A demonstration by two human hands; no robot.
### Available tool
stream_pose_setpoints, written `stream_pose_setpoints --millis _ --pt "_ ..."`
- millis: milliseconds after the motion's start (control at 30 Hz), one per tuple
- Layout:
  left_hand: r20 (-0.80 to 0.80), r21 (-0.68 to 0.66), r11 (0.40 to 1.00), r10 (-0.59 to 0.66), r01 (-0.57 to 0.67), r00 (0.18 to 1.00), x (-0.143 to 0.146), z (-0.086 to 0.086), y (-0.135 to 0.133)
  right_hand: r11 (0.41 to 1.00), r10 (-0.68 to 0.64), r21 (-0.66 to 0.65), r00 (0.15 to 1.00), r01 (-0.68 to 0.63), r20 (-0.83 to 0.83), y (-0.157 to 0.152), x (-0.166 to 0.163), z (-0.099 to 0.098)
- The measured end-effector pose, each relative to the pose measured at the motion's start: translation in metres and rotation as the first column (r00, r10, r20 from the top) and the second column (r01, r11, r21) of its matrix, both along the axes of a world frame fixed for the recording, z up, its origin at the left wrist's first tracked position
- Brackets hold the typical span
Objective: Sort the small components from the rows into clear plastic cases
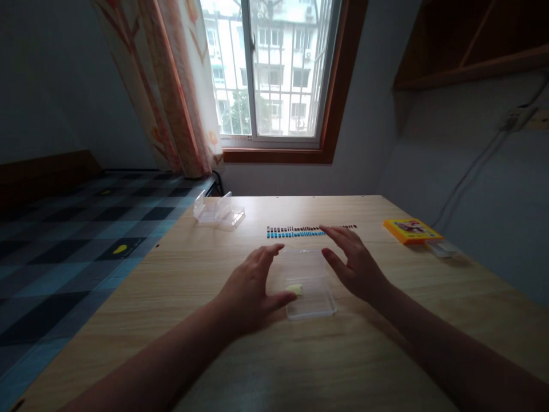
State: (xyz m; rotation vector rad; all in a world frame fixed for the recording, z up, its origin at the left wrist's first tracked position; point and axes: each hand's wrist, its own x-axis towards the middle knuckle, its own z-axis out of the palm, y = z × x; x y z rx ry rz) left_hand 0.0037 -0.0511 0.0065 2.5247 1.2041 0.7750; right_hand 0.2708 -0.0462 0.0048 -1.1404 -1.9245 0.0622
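Observation:
A clear plastic box point(313, 306) lies opened flat on the table between my two hands. Inside its left side sits a small cluster of pale yellow pieces point(295, 288). My left hand point(253, 286) is open at the box's left edge; its thumb tip overlaps the yellow pieces, and I cannot tell whether it touches them. On the other side, my right hand point(354, 266) hovers open with thumb and fingers apart. Its fingertips reach over two rows of small pieces, one dark brown point(295, 229) and one blue point(291, 234), covering part of the blue row.
Two open clear plastic cases point(229, 217) stand at the table's back left. A yellow box point(412, 230) with a printed lid lies at the right, a small clear case point(441, 248) beside it. Beyond the wooden table point(193, 343) are a bed point(98, 229) and a window.

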Motion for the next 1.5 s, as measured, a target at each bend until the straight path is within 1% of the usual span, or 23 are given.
stream_pose_setpoints --millis 33,100,167,233,333,433,500,633,767,900,1000,1100,1200,1367,1500 --pt "0.004 0.018 0.999 -0.043 0.043 0.999 0.0 -0.002 0.0 0.998 0.027 -0.056 0.999 -0.029 -0.036 0.003 0.0 -0.004" --pt "-0.027 0.015 0.996 -0.092 0.092 0.995 0.002 -0.005 -0.002 0.983 0.067 -0.164 0.989 -0.088 -0.129 0.007 -0.001 -0.01" --pt "-0.068 0.0 0.995 -0.101 0.101 0.993 0.004 -0.008 -0.003 0.961 0.082 -0.241 0.973 -0.135 -0.217 0.009 -0.004 -0.014" --pt "-0.099 0.005 0.994 -0.108 0.109 0.989 0.005 -0.009 -0.003 0.941 0.086 -0.292 0.954 -0.173 -0.286 0.008 -0.007 -0.015" --pt "-0.125 0.025 0.993 -0.113 0.117 0.986 0.005 -0.01 0.0 0.915 0.095 -0.337 0.931 -0.221 -0.353 0.006 -0.011 -0.016" --pt "-0.122 0.028 0.993 -0.114 0.118 0.986 0.004 -0.01 0.003 0.903 0.118 -0.337 0.908 -0.266 -0.402 0.007 -0.012 -0.018" --pt "-0.107 0.024 0.992 -0.122 0.126 0.987 0.004 -0.009 0.003 0.891 0.155 -0.333 0.898 -0.307 -0.412 0.008 -0.011 -0.02" --pt "-0.09 0.01 0.989 -0.149 0.15 0.985 0.006 -0.005 0.0 0.855 0.24 -0.355 0.895 -0.379 -0.377 0.009 -0.005 -0.016" --pt "-0.076 0.008 0.986 -0.165 0.166 0.983 0.007 -0.001 -0.004 0.811 0.362 -0.381 0.892 -0.444 -0.269 0.006 0.002 -0.004" --pt "-0.038 0.004 0.983 -0.183 0.184 0.982 0.006 -0.002 -0.003 0.74 0.48 -0.436 0.857 -0.512 -0.19 0.001 0.006 0.01" --pt "-0.054 0.009 0.98 -0.2 0.201 0.978 0.005 -0.003 -0.002 0.714 0.555 -0.433 0.822 -0.55 -0.127 -0.003 0.005 0.016" --pt "-0.114 -0.011 0.977 -0.215 0.215 0.97 0.004 0.0 -0.002 0.7 0.603 -0.436 0.795 -0.565 -0.061 -0.006 0.005 0.016" --pt "-0.146 -0.038 0.971 -0.24 0.237 0.96 0.003 0.003 -0.003 0.701 0.609 -0.456 0.793 -0.549 -0.019 -0.007 0.004 0.012" --pt "-0.133 -0.069 0.964 -0.265 0.258 0.955 0.005 0.005 -0.002 0.696 0.602 -0.481 0.799 -0.532 -0.013 -0.006 0.002 0.003" --pt "-0.116 -0.099 0.959 -0.275 0.264 0.955 0.006 0.004 0.001 0.707 0.603 -0.457 0.797 -0.54 -0.008 -0.004 0.0 0.001"
